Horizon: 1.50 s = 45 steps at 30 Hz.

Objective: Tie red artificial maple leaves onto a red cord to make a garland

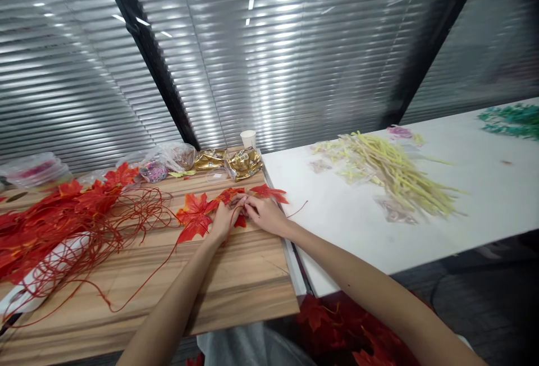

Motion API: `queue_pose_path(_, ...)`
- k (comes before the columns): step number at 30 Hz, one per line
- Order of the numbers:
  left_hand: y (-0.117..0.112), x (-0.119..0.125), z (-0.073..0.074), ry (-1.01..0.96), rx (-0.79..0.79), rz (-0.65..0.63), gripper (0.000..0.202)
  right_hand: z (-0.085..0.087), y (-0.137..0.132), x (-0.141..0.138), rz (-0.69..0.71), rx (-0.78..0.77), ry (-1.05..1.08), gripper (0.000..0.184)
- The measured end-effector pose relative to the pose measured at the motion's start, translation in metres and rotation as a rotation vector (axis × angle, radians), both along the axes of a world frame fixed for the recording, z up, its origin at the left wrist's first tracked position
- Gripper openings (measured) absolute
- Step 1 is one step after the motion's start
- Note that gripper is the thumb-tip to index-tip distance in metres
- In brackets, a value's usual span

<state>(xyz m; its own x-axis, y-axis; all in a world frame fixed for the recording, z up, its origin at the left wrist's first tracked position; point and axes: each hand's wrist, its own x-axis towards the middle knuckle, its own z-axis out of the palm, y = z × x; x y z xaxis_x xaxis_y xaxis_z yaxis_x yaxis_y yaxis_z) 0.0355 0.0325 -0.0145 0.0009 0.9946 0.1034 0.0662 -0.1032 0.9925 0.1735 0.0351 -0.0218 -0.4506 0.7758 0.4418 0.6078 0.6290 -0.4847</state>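
Observation:
Both my hands meet over a string of red and orange maple leaves (194, 215) lying on the wooden table (236, 282). My left hand (222, 221) has its fingers closed on a leaf and the thin red stem. My right hand (264, 213) pinches the same leaf garland from the right, just beside another red leaf (269, 192). A thin red wire trails from the leaves toward the left.
A heap of red leaves and tangled red wire (71, 214) covers the table's left. Clear plastic bags (168, 159), gold foil packets (240, 163) and a paper cup (248, 138) stand behind. A white table (484, 186) at right carries yellow stems (391, 172) and green sprigs (511, 119). More red leaves (337, 326) lie in my lap.

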Motion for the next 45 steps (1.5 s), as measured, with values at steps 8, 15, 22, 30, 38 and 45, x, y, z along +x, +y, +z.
queue_pose_path(8,0.003,0.000,-0.003,0.066,0.008,0.028,0.025,-0.002,0.001,-0.001,0.004,-0.003,0.009,0.017)
queue_pose_path(15,0.004,0.000,-0.006,0.040,-0.026,0.023,0.025,-0.002,0.002,-0.001,-0.011,-0.007,-0.035,0.019)
queue_pose_path(22,0.005,0.000,-0.008,0.070,0.017,0.014,0.022,-0.001,0.002,-0.001,-0.030,-0.016,-0.079,0.020)
queue_pose_path(30,0.000,0.001,0.001,0.271,0.093,-0.036,0.021,-0.002,0.002,-0.001,-0.047,-0.036,-0.086,0.019)
queue_pose_path(38,0.001,-0.005,-0.003,0.443,0.182,-0.045,0.025,0.000,0.001,-0.001,-0.053,-0.040,-0.118,0.021)
queue_pose_path(45,0.000,-0.005,-0.002,0.552,0.226,-0.040,0.028,0.001,0.000,-0.001,-0.071,-0.028,-0.162,0.022)
